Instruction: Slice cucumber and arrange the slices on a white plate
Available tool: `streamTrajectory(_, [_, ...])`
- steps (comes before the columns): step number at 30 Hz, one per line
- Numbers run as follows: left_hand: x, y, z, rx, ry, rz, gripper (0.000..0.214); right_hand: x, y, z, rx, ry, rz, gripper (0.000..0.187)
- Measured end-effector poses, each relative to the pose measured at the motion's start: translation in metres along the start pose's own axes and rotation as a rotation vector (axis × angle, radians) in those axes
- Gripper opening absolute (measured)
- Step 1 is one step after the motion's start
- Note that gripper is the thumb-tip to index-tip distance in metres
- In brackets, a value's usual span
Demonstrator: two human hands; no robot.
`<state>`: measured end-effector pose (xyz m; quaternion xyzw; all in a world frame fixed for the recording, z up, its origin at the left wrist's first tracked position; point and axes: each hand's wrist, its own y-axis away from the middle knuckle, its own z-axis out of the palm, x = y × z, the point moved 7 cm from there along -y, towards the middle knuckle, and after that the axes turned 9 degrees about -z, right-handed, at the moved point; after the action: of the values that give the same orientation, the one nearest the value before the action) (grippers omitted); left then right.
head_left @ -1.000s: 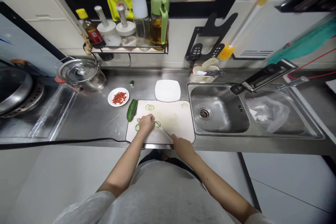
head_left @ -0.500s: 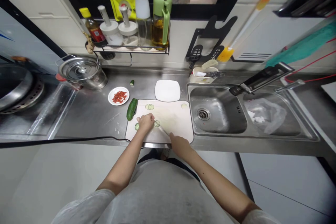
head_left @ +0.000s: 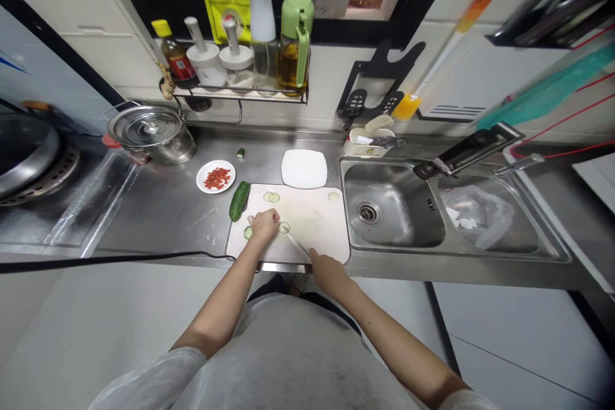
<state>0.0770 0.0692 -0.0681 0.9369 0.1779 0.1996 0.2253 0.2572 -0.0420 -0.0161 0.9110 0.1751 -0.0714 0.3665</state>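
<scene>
My left hand (head_left: 264, 225) is closed with its fingers curled over the white cutting board (head_left: 317, 240); what they hold, if anything, is hidden under them. My right hand (head_left: 329, 269) grips a knife (head_left: 298, 244) by its handle. Its thin blade slants up and left to a round cucumber slice (head_left: 284, 228) beside my left fingertips. Another cucumber slice (head_left: 248, 232) lies left of my left hand. Thin slices (head_left: 271, 197) rest near the board's far edge, and a pale slice (head_left: 333, 196) sits in its far right corner. A larger cucumber (head_left: 239, 201) leans at the board's left edge.
Behind the board stands a white square plate (head_left: 304, 168). To the left are a small plate (head_left: 202, 184) of red pieces, a cucumber end (head_left: 241, 153) and a lidded steel pot (head_left: 168, 141). A sink (head_left: 398, 205) adjoins on the right; a rack (head_left: 240, 95) holds bottles above.
The whole view has shifted slightly, with the scene a little lower and further left. Both hands, the knife and the slices keep nearly the same places on the board.
</scene>
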Motion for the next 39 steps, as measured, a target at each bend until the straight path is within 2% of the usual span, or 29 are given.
streamTrajectory(8, [0.005,0.006,-0.002,0.018,-0.049,0.008,0.019,0.01,0.01,0.009,-0.008,-0.017,0.034,0.037])
streamTrajectory(17, [0.014,0.031,0.006,0.147,-0.056,0.111,0.019,0.017,0.013,0.021,0.002,-0.104,0.035,0.036])
streamTrajectory(22, [0.015,0.034,0.004,0.155,-0.02,0.108,0.018,0.013,0.015,0.019,0.029,-0.111,0.03,0.037])
streamTrajectory(28, [0.014,0.035,0.002,0.103,0.082,0.084,0.02,0.018,0.017,0.017,0.054,-0.088,0.042,0.035])
streamTrajectory(33, [-0.008,0.039,-0.001,0.042,0.273,0.018,0.01,0.024,0.015,0.02,0.102,-0.102,-0.002,0.029])
streamTrajectory(39, [-0.067,0.045,-0.017,0.064,0.374,-0.124,0.011,0.029,0.014,0.024,0.182,-0.169,-0.009,0.028])
